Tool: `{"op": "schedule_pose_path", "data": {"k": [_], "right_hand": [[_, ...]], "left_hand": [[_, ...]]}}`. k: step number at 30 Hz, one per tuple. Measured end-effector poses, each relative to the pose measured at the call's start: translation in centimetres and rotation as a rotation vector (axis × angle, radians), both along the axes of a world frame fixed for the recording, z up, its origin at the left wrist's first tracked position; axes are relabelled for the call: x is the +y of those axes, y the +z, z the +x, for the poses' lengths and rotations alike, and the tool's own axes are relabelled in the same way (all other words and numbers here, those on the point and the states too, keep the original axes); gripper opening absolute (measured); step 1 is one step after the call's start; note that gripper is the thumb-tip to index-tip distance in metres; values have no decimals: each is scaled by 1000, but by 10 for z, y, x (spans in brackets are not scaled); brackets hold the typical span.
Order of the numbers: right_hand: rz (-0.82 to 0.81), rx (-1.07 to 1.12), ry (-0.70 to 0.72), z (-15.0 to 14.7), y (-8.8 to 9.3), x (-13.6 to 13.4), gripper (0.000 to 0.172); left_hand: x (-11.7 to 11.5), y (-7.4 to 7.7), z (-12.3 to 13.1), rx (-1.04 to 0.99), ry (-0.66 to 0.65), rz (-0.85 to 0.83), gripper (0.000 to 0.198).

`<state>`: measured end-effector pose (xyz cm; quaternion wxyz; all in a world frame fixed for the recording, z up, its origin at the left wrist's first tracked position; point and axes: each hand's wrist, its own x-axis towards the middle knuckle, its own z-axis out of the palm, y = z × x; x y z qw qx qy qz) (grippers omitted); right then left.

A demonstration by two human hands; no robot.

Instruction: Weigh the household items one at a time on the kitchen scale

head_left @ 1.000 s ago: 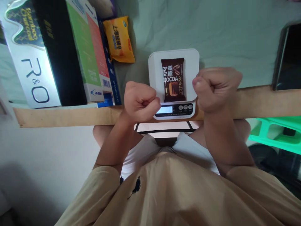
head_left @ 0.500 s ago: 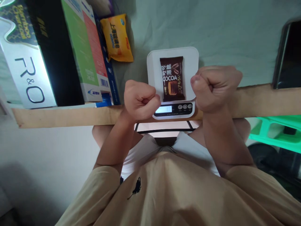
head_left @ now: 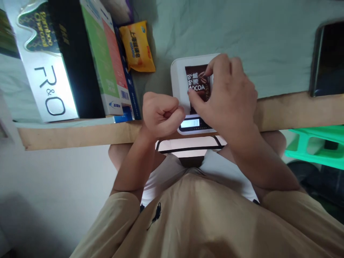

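Note:
A brown cocoa biscuit packet (head_left: pixel 199 80) lies flat on the white platform of a kitchen scale (head_left: pixel 177 79). My right hand (head_left: pixel 232 95) is over the packet and the scale's right side, thumb and fingers apart across the wrapper. Its fingertips are at the packet's surface; I cannot tell how firmly they touch. The hand hides the packet's lower right part and the scale's buttons. My left hand (head_left: pixel 163 114) is a closed fist beside the scale's lower left corner, with nothing showing in it. The scale's display (head_left: pixel 190 123) is lit, its digits too faint to read.
Upright boxes, one silver and black (head_left: pixel 57 82) and one green and red (head_left: pixel 103 57), stand at the left. A yellow soap packet (head_left: pixel 138 46) lies beside them. A dark phone-like object (head_left: pixel 328 59) is at the right. The table's wooden edge (head_left: pixel 77 138) runs in front, near a green stool (head_left: pixel 311 143).
My right hand has opened from a fist and moved left over the cocoa packet. My left fist stays beside the scale. The view has shifted slightly.

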<state>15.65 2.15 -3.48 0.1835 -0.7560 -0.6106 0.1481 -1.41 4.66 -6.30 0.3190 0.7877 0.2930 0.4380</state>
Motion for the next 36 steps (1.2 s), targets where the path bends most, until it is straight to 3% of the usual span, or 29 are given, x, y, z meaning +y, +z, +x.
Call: {"op": "schedule_pose_path", "data": {"k": [3, 7, 13, 19, 24, 29, 33, 36], "right_hand": [[87, -28, 59, -5, -15, -2, 46], [32, -188, -35, -14, -19, 0, 49], [-243, -300, 28, -23, 15, 13, 48], [-156, -201, 148, -54, 39, 68, 63], [-171, -134, 306, -92, 27, 119, 72], [-159, -118, 386, -113, 9, 133, 72], [-171, -144, 385, -97, 12, 125, 62], [-103, -145, 333, -51, 18, 114, 57]], "left_hand": [[-3, 6, -2, -47, -19, 28, 41], [-4, 9, -5, -62, -18, 94, 43], [-7, 11, -7, -32, 41, 118, 43], [-9, 14, -4, -104, 98, 68, 39], [-7, 13, -9, -145, 97, 107, 40], [-10, 15, -17, -1, 144, 96, 40], [-13, 16, -20, 7, 154, 89, 40], [-13, 15, -20, 66, 162, 92, 41]]}}
